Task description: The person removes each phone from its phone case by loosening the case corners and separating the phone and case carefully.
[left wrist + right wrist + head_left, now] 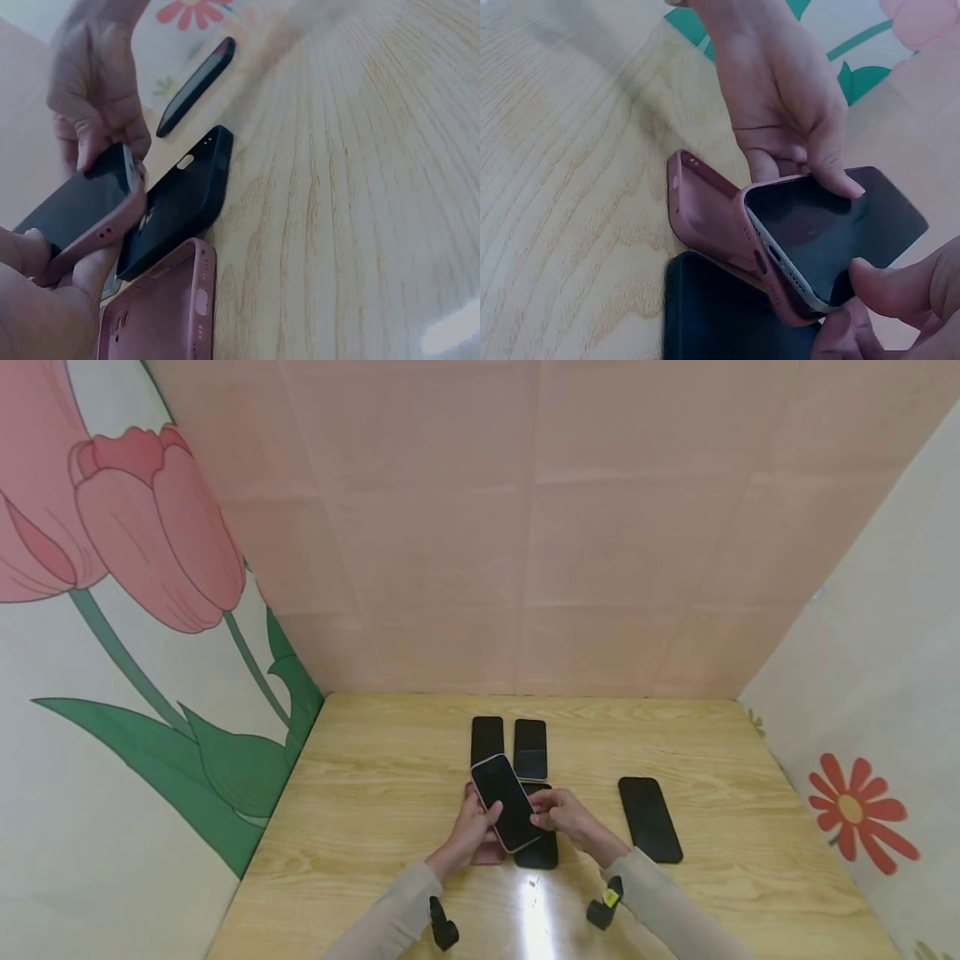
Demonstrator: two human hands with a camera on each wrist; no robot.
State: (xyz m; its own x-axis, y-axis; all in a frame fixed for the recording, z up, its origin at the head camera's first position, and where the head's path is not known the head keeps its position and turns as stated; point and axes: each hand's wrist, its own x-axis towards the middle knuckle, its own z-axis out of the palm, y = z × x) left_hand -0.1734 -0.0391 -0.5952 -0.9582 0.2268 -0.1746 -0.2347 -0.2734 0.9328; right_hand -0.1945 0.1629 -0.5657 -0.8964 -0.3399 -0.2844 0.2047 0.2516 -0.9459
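My left hand point(474, 825) grips a smartphone point(504, 800) with a dark screen, thumb over its face and fingers beneath. Around the phone is a pink phone case point(778, 289). At the near end the phone's silver edge, with its port, stands out of the case in the right wrist view. My right hand point(564, 814) pinches that near corner between thumb and fingers. Below the phone, on the table, lie a second pink case point(169, 315), hollow side up, and a black case point(180, 199) beside it.
Two dark phones point(531, 747) lie side by side behind the hands, the left one partly overlapped by the held phone. Another black phone point(650, 820) lies to the right on the wooden table point(375, 760). Printed walls point(517, 527) enclose the back and sides.
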